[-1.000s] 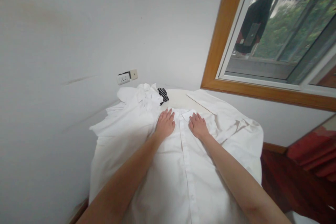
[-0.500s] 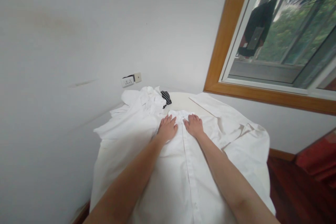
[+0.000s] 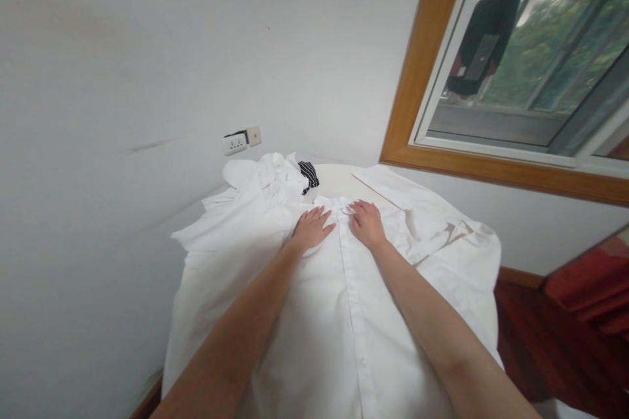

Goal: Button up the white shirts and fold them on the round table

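A white button-up shirt (image 3: 314, 314) lies spread on a round table, its collar (image 3: 330, 201) at the far end and its button strip (image 3: 354, 314) running down the middle. My left hand (image 3: 313, 228) rests flat on the cloth just left of the strip, fingers spread. On the right side of the collar, the fingers of my right hand (image 3: 368, 224) are bent, with the collar's edge between thumb and fingers. One sleeve (image 3: 462, 262) lies loosely folded on the right.
Crumpled white cloth (image 3: 265, 180) and a black striped fabric piece (image 3: 308, 175) lie at the table's back left. The cream tabletop (image 3: 337, 175) shows behind the collar. Walls stand close behind and left, with a socket (image 3: 234, 144); a wood-framed window (image 3: 393, 137) is at right.
My right hand's fingers have bent at the collar, and its edge is slightly raised. My left hand stays flat, its fingers turned a little to the right. The view has tilted slightly.
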A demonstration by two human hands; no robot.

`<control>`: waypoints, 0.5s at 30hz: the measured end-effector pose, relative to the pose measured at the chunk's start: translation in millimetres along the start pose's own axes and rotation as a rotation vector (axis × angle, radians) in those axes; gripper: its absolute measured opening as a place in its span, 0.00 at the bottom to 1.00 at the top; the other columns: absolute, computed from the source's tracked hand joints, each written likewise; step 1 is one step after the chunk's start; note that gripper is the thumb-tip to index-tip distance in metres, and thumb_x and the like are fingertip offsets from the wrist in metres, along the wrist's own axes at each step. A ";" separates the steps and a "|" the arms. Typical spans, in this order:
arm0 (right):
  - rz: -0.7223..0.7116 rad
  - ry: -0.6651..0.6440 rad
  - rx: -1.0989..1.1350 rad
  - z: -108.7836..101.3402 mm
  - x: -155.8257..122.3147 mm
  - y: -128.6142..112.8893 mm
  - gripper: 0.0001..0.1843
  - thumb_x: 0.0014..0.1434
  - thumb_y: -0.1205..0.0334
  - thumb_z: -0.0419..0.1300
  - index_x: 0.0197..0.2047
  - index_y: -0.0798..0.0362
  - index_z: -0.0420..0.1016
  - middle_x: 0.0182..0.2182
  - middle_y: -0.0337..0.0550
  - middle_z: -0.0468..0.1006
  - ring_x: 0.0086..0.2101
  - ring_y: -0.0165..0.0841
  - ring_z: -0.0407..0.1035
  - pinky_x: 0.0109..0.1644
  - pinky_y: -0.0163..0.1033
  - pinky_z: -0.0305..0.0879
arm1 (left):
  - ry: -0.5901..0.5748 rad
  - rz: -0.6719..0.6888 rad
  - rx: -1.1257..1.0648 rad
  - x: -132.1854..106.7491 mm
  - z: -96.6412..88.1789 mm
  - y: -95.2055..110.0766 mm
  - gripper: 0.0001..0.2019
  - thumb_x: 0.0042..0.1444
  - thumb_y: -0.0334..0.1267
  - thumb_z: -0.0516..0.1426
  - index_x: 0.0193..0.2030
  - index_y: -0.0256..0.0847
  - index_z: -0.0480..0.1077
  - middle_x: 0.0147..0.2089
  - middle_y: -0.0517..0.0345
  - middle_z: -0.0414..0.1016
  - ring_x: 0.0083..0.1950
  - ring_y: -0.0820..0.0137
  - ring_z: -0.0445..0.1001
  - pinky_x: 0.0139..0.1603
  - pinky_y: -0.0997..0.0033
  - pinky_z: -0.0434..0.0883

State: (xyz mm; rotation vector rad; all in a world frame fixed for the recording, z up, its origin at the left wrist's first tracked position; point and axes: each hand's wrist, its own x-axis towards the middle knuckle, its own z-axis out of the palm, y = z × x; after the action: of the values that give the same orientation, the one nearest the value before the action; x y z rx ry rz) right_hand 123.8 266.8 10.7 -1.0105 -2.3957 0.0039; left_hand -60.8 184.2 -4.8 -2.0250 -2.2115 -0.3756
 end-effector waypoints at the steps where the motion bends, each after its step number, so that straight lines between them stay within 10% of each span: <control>1: -0.046 0.036 0.026 -3.6 -2.3 0.8 0.21 0.58 0.66 0.50 0.54 0.53 0.70 0.54 0.48 0.70 0.56 0.39 0.57 0.62 0.47 0.46 | -0.010 0.000 -0.007 0.9 0.0 -0.3 0.30 0.62 0.55 0.42 0.66 0.44 0.56 0.70 0.51 0.52 0.70 0.59 0.51 0.68 0.52 0.50; 6: -0.221 -0.035 0.106 -10.8 -12.3 -0.6 0.15 0.56 0.70 0.51 0.41 0.55 0.77 0.40 0.47 0.76 0.44 0.36 0.65 0.53 0.41 0.58 | -0.032 -0.017 -0.039 2.8 0.0 -1.6 0.32 0.60 0.58 0.42 0.67 0.45 0.55 0.70 0.52 0.50 0.70 0.59 0.49 0.68 0.51 0.49; 15: -0.219 -0.197 0.052 -11.2 -33.0 -5.8 0.22 0.64 0.59 0.47 0.58 0.54 0.68 0.56 0.47 0.70 0.55 0.36 0.61 0.60 0.42 0.54 | 0.028 -0.081 -0.048 4.9 -2.0 7.3 0.25 0.63 0.51 0.43 0.63 0.46 0.61 0.68 0.52 0.57 0.68 0.61 0.55 0.66 0.52 0.52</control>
State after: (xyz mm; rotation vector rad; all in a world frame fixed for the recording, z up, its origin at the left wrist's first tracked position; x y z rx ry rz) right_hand 144.4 238.4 5.8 -0.7494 -2.6597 0.0893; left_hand -54.3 188.9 -0.9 -1.9450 -2.2943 -0.4674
